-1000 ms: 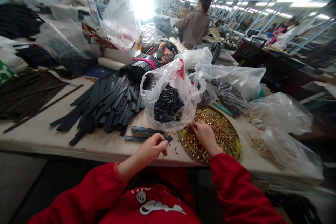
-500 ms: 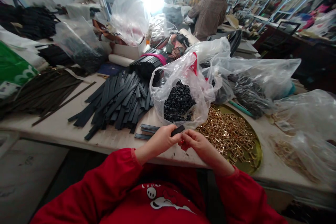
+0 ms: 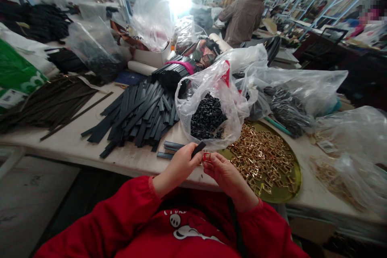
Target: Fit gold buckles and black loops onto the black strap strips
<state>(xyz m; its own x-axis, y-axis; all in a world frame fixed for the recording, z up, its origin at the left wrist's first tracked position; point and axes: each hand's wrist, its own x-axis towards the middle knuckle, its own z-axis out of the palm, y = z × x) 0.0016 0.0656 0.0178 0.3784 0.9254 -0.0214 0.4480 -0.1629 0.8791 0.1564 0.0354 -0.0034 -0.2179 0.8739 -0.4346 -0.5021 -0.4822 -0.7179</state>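
Observation:
My left hand [image 3: 178, 166] pinches a short black strap [image 3: 198, 148] above the table's front edge. Right beside it, my right hand [image 3: 222, 173] pinches a small gold buckle [image 3: 207, 156] that touches the strap's end. A round gold tray [image 3: 290, 193] heaped with gold buckles lies just to the right of my hands. Behind them stands an open clear bag of black loops [image 3: 207, 117]. Two more black straps [image 3: 173, 148] lie flat on the table near my left hand.
A fan of black straps [image 3: 137, 113] and thin dark strips [image 3: 51, 105] cover the table's left half. Clear bags of metal parts [image 3: 287, 109] lie at the right. A person in brown [image 3: 242, 18] stands at the far benches. The table edge [image 3: 130, 167] runs below my hands.
My right hand left the buckle tray with a buckle and met my left hand. The left hand lifted the black strap off the table; the view shifted slightly left.

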